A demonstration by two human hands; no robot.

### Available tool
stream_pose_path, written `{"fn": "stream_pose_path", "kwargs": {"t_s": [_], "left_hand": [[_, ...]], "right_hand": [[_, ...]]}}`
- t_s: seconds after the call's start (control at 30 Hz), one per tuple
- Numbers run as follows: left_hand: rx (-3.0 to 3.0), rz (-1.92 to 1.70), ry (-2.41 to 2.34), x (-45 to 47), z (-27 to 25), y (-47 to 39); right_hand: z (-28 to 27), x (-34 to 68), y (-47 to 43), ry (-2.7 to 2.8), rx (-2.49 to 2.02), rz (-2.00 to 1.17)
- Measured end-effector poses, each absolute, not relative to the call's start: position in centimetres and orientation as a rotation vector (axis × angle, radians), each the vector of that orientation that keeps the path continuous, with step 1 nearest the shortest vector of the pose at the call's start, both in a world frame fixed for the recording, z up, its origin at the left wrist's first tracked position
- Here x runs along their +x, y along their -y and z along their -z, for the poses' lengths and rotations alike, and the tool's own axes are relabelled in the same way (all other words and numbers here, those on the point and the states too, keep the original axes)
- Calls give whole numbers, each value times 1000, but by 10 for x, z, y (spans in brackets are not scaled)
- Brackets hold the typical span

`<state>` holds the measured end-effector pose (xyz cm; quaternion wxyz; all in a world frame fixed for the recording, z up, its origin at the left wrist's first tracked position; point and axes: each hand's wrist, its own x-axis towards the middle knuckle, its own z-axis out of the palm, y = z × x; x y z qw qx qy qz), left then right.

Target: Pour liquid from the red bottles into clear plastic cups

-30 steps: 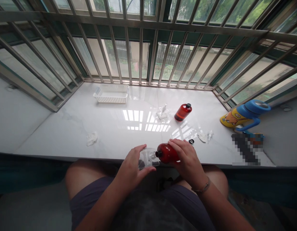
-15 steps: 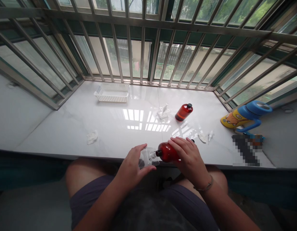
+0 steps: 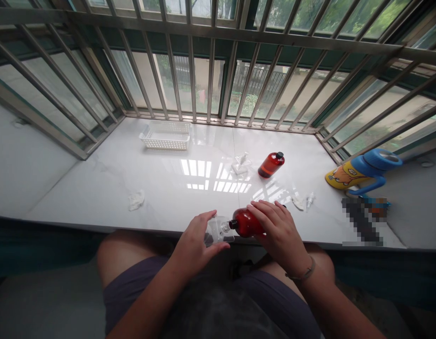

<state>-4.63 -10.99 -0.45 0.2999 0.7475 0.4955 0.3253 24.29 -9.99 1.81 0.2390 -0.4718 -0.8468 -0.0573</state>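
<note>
Over the front edge of the counter, my left hand (image 3: 194, 238) holds a clear bottle (image 3: 214, 230) between thumb and fingers, its mouth facing right. My right hand (image 3: 279, 230) is wrapped over a red translucent bottle (image 3: 244, 222), which lies tilted nearly on its side. The black neck of the red bottle meets the clear bottle's mouth. Whether liquid runs between them I cannot tell. Further back, a second red bottle (image 3: 271, 165) with a black cap stands on the counter, dark liquid low inside it.
Left of the standing bottle is a clear plastic piece (image 3: 241, 164). A white scrap (image 3: 297, 202) and a small clear nozzle (image 3: 310, 200) lie to the right, near a blue-and-yellow flask (image 3: 362, 169). Crumpled tissue (image 3: 136, 200) and a white basket (image 3: 166, 137) are leftward. Metal bars (image 3: 223, 75) close the back.
Both hands keep their grip and the two bottles stay mouth to mouth. The view has shifted very slightly; nothing else visibly differs.
</note>
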Motion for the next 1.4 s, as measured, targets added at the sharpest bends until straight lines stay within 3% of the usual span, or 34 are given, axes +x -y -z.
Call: {"fn": "stream_pose_path", "kwargs": {"t_s": [1.4], "left_hand": [[1744,-834,-1297,-39,19,105]], "right_hand": [[-31,243,95,2398,-1291,203]]}}
